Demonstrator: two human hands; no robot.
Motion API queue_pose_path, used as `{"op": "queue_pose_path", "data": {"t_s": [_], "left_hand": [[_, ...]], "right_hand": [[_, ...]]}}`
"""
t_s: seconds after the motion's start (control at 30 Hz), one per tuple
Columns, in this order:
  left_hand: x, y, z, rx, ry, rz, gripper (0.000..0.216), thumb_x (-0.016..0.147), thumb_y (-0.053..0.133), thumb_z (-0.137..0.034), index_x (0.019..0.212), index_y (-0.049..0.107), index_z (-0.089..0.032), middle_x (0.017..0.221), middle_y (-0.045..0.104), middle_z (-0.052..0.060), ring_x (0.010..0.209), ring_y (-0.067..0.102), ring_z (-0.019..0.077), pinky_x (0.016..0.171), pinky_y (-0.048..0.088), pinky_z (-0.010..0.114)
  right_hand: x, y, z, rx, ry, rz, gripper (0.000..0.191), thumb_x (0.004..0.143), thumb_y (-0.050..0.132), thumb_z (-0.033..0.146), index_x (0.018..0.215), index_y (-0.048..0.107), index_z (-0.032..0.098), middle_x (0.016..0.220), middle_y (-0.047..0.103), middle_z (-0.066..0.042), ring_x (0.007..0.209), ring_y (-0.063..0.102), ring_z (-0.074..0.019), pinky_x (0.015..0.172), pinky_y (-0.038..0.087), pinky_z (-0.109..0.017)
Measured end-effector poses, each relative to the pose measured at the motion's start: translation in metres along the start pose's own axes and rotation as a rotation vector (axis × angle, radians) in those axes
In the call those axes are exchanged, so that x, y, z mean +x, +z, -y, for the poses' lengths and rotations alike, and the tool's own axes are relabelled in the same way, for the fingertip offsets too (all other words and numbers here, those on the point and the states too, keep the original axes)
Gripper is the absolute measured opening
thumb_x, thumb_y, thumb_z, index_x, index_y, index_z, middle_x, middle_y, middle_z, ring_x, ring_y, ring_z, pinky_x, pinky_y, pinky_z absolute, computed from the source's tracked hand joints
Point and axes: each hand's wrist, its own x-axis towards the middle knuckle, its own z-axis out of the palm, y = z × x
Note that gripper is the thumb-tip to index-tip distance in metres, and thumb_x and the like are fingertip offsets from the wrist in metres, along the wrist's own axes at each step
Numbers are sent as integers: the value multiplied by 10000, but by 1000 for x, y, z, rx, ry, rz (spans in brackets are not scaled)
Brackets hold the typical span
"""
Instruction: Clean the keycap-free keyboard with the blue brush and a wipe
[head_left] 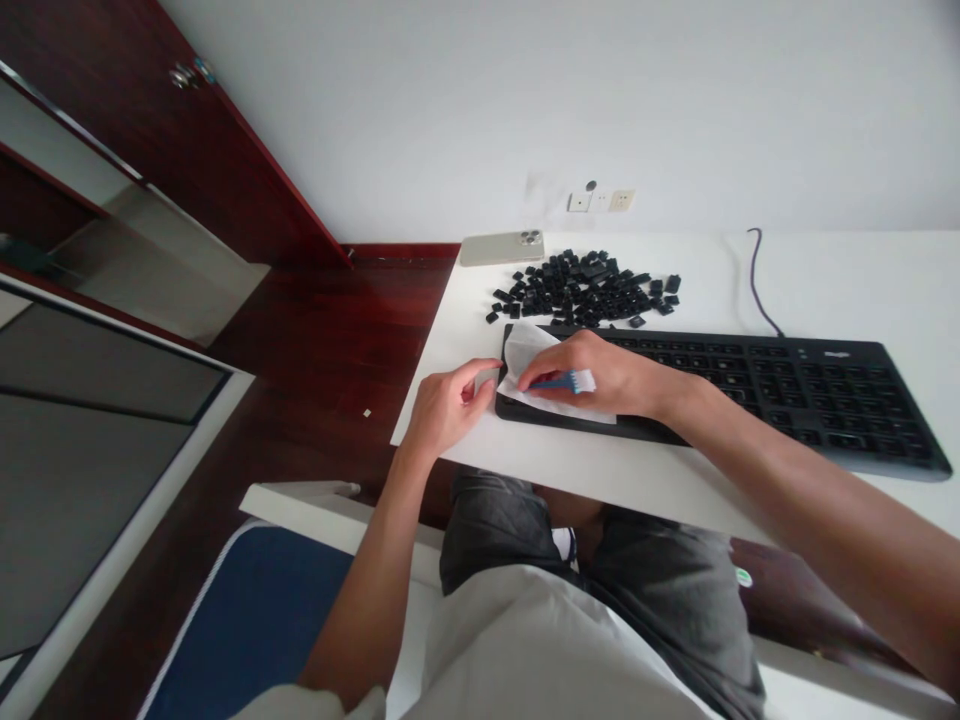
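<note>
A black keyboard (750, 385) lies along the front of the white table, with its keycaps off at least in part. Over its left end is spread a white tissue (525, 345). My right hand (600, 370) rests on the tissue, fingers closed around a small blue tool with a white, bristle-like end (581, 381), which looks like a brush. Its fingertips press down on the tissue. At the keyboard's left edge is my left hand (448, 405), index finger and thumb apart, holding nothing. Whether its fingertip touches the keyboard, I cannot tell.
Behind the keyboard is a pile of loose black keycaps (581, 288). A phone (501, 248) lies at the table's back left corner. The keyboard's cable (756, 280) runs backward. Wall sockets (600, 201) sit above the table (847, 280). A blue-seated chair (255, 620) stands at left.
</note>
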Motion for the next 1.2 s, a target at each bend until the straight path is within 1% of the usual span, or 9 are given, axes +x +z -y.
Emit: {"op": "queue_pose_path", "data": {"t_s": [0.13,0.2,0.3,0.37,0.53,0.67,0.83,0.97,1.2], "left_hand": [[0,0,2,52,28,39,411,1015,642,-246,1411,752,-225,644,500,-55,614,483,118,664,376,253],[1,0,4,71,50,15,431,1002,640,-223,1422,735,-210,708,560,-33,689,540,141,728,430,262],[3,2,7,109,151,-19,497,977,642,-187,1472,675,-163,960,701,57,955,620,221,940,502,342],[4,3,9,121,205,-3,584,967,638,-170,1550,597,-160,1122,729,100,1092,615,266,1044,499,406],[4,4,12,69,200,16,730,957,626,-147,1665,454,-206,1274,734,112,1173,627,281,1112,497,456],[2,0,10,-7,201,57,787,967,692,-229,1699,405,-226,1366,721,121,1250,642,288,1160,488,472],[3,-1,8,59,206,109,940,826,934,-450,1626,502,-209,1469,679,153,1356,602,361,1186,474,528],[5,0,7,71,222,96,793,824,940,-470,1499,614,-213,1446,697,135,1343,611,351,1175,483,516],[5,-1,6,76,220,99,791,818,946,-458,1498,613,-228,1446,696,123,1337,617,348,1169,484,513]], "right_hand": [[12,-1,-12,-87,24,16,197,1004,670,183,1082,848,214,979,858,-42,818,770,-183,790,540,-289],[18,-1,-16,-119,-20,44,197,1022,659,181,1067,849,205,971,854,-53,828,769,-188,797,538,-293],[21,2,-18,-134,-88,60,206,1044,639,178,1062,843,189,994,848,-74,866,772,-198,822,546,-301],[21,5,-16,-173,-119,48,218,1051,622,171,1043,839,183,986,836,-86,877,765,-206,823,546,-310],[16,10,-11,-222,-123,-2,251,1084,577,194,1033,821,164,1012,811,-112,871,741,-214,791,538,-319],[18,4,-8,-226,-119,83,244,1071,581,146,1015,818,165,981,803,-100,844,732,-208,796,529,-319],[21,2,-5,-228,-142,70,281,1086,555,170,956,803,141,914,770,-103,832,710,-219,765,513,-329],[20,3,-4,-222,-132,82,302,1096,528,187,979,806,174,943,778,-93,815,698,-205,776,515,-328],[21,2,-4,-240,-136,117,325,1109,498,172,983,797,153,985,784,-107,880,719,-222,831,532,-341]]}}
